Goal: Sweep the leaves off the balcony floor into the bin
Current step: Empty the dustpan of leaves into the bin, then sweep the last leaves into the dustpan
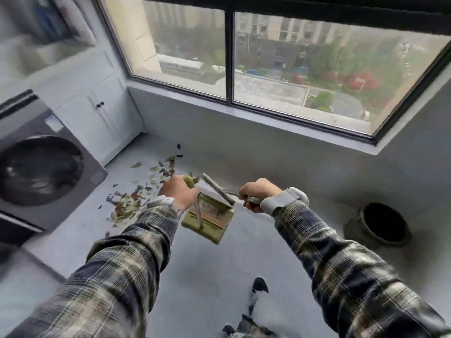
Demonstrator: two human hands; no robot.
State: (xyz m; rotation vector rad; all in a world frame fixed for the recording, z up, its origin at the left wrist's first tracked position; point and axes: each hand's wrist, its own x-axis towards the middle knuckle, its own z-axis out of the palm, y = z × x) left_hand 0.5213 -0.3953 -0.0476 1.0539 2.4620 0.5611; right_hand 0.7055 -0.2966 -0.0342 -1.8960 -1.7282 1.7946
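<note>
Leaves (127, 203) on grey floor (207, 276) below window (292, 69); left grip (179, 194) round dustpan (210, 222), right grip (257, 194) round brush (217, 189).

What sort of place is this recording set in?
Probably an enclosed high-rise balcony doubling as a laundry corner: a wide window looks down on buildings, a front-loading washer stands beside white cabinets, and leaves litter the floor.
</note>
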